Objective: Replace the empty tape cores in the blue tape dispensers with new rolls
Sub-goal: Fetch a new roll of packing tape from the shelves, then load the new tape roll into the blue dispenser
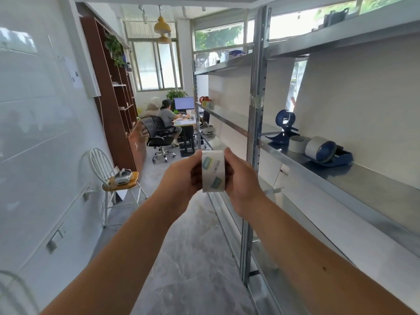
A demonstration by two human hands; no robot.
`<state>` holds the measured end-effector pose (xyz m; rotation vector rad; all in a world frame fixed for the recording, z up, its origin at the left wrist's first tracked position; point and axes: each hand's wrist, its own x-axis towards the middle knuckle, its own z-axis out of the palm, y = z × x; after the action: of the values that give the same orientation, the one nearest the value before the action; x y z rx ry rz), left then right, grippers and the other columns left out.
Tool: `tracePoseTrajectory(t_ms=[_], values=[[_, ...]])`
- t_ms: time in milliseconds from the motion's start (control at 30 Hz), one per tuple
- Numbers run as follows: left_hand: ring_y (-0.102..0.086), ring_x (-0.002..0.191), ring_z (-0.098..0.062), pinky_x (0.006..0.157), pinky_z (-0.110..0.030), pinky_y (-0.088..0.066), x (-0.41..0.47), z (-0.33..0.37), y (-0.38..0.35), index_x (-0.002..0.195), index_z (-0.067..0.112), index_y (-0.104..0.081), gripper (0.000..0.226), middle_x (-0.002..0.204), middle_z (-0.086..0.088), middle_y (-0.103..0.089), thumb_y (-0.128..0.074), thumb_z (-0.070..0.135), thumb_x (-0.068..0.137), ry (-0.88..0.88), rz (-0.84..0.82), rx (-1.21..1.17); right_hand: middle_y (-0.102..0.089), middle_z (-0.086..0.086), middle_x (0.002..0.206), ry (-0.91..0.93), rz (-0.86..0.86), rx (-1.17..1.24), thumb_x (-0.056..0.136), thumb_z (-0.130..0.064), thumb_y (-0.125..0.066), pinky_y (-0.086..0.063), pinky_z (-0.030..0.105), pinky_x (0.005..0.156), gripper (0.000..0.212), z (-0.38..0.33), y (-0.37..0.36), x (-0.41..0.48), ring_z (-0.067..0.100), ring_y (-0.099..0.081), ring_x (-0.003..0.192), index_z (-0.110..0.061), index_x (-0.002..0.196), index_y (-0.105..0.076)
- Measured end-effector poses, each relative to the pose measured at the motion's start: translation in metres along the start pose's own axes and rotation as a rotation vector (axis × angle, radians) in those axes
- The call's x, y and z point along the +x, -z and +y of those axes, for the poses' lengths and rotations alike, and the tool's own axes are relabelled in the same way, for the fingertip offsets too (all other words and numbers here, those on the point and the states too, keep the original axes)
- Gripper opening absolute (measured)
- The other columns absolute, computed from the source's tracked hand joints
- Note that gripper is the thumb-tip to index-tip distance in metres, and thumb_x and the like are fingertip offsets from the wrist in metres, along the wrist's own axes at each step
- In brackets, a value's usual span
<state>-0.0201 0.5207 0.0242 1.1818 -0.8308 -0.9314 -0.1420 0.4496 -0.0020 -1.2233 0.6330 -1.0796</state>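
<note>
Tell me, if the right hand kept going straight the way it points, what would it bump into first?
The right hand is already pressed against the tape roll, held between it and the left hand. Past the roll, the way probably looks free down the aisle beside the metal shelf, though depth is hard to judge.

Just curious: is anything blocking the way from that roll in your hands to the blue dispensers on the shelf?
Only the shelf's metal upright stands between the tape roll and the blue dispensers; nothing else visible does.

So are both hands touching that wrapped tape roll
Touching. The head view shows the left hand and right hand clasping the tape roll from either side.
</note>
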Motion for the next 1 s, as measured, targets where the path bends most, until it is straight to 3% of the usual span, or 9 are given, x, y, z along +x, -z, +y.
tracePoseTrajectory(t_ms=[67, 233, 467, 600, 700, 867, 1000], values=[[-0.076, 0.103, -0.033, 0.097, -0.049, -0.059, 0.05, -0.002, 0.011, 0.105, 0.011, -0.076, 0.032, 0.102, -0.015, -0.08, -0.052, 0.034, 0.105, -0.002, 0.028, 0.006, -0.074, 0.024, 0.113, 0.002, 0.007, -0.024, 0.09, -0.057, -0.054, -0.059, 0.048, 0.085, 0.053, 0.01, -0.01, 0.05, 0.032, -0.07, 0.096, -0.014, 0.112, -0.076], [-0.076, 0.101, -0.033, 0.093, -0.048, -0.061, 0.06, -0.002, 0.011, 0.1, 0.014, -0.077, 0.03, 0.101, -0.016, -0.08, -0.056, 0.036, 0.103, 0.018, 0.019, -0.006, -0.073, 0.021, 0.115, -0.014, 0.025, 0.005, 0.09, -0.058, -0.054, -0.056, 0.056, 0.097, 0.051, 0.019, -0.009, 0.063, 0.04, -0.069, 0.112, -0.018, 0.114, -0.075], [-0.076, 0.089, -0.027, 0.09, -0.045, -0.061, 0.16, -0.006, 0.038, 0.096, 0.013, -0.076, 0.031, 0.082, -0.006, -0.081, -0.056, 0.036, 0.103, 0.012, -0.032, 0.039, -0.073, 0.019, 0.117, 0.017, 0.086, -0.026, 0.091, -0.059, -0.053, -0.059, 0.05, 0.095, 0.056, 0.043, -0.028, 0.154, 0.038, -0.068, 0.113, -0.016, 0.121, -0.072], [-0.077, 0.095, -0.029, 0.093, -0.045, -0.061, 0.229, -0.004, 0.051, 0.101, 0.013, -0.076, 0.032, 0.094, -0.01, -0.081, -0.055, 0.037, 0.103, 0.013, -0.091, 0.095, -0.073, 0.02, 0.117, 0.045, 0.171, -0.035, 0.095, -0.055, -0.051, -0.057, 0.056, 0.099, 0.052, 0.055, -0.036, 0.212, 0.042, -0.067, 0.114, -0.015, 0.12, -0.072], [-0.077, 0.097, -0.029, 0.089, -0.041, -0.062, 0.286, -0.001, 0.053, 0.111, 0.01, -0.074, 0.035, 0.098, -0.01, -0.08, -0.055, 0.039, 0.103, 0.021, -0.16, 0.124, -0.073, 0.022, 0.115, 0.078, 0.261, -0.037, 0.095, -0.055, -0.052, -0.056, 0.057, 0.098, 0.052, 0.054, -0.039, 0.25, 0.043, -0.067, 0.114, -0.013, 0.116, -0.073], [-0.078, 0.092, -0.024, 0.085, -0.038, -0.062, 0.348, -0.004, 0.027, 0.1, 0.013, -0.074, 0.029, 0.09, -0.006, -0.08, -0.055, 0.036, 0.103, 0.013, -0.361, 0.128, -0.074, 0.02, 0.114, 0.15, 0.451, -0.048, 0.085, -0.057, -0.056, -0.052, 0.062, 0.103, 0.048, 0.051, -0.023, 0.285, 0.043, -0.066, 0.114, -0.019, 0.107, -0.077], [-0.079, 0.093, -0.023, 0.084, -0.035, -0.063, 0.376, -0.012, -0.012, 0.105, 0.009, -0.075, 0.033, 0.096, -0.009, -0.081, -0.056, 0.036, 0.102, 0.019, -0.514, 0.125, -0.075, 0.016, 0.112, 0.187, 0.633, -0.089, 0.085, -0.057, -0.057, -0.055, 0.058, 0.101, 0.047, 0.041, 0.003, 0.294, 0.037, -0.069, 0.109, -0.02, 0.109, -0.076]])
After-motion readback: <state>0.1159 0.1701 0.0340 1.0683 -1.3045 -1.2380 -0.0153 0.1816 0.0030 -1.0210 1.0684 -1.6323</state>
